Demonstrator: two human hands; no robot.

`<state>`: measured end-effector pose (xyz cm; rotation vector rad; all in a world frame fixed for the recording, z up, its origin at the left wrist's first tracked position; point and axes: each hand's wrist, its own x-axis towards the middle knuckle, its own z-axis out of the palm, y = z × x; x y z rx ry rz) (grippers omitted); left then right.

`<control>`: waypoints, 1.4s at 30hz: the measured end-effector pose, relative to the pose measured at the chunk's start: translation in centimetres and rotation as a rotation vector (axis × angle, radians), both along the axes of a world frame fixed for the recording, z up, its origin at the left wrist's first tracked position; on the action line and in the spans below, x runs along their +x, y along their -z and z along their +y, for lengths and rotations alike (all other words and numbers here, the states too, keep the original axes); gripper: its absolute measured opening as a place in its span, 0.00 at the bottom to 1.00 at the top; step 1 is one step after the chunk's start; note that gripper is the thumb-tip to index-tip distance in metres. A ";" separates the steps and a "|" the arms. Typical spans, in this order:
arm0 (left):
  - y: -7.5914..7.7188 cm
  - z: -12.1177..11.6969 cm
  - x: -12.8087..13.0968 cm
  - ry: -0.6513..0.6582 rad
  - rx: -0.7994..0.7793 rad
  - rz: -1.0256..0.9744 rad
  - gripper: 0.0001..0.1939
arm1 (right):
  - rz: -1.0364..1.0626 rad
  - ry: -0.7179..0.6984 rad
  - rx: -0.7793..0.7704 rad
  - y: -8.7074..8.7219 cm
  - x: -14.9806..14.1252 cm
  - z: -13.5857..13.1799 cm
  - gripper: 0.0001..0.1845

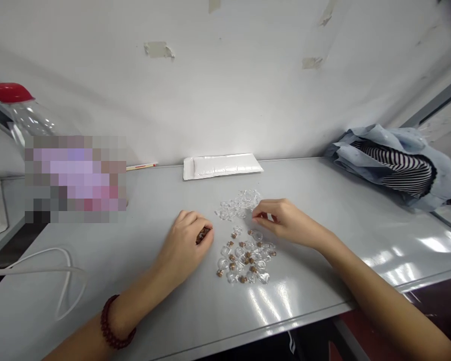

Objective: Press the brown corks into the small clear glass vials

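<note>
My left hand [184, 245] rests curled on the grey table, holding a few small brown corks [203, 235] in its fingers. My right hand [276, 218] hovers at the right edge of a heap of tiny clear glass bottles [238, 205], its thumb and fingers pinched close together. Whether those fingers grip a bottle is too hard to see. Nearer to me lies a loose group of similar bottles with cork stoppers [244, 260], between my two hands and just below the heap.
A white padded envelope [221, 166] lies by the wall. Blue cloth with striped fabric [393, 168] sits at the back right, a red-capped plastic bottle [26, 113] stands at the left, a pixelated object [75, 178] blocks the left, and a white cable [41, 271] lies there.
</note>
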<state>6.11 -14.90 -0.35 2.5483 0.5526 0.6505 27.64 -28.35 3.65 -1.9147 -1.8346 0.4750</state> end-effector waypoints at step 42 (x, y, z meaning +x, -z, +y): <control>-1.3 -1.4 -0.1 0.021 -0.250 -0.105 0.05 | -0.223 -0.009 -0.042 1.1 1.2 0.5 0.15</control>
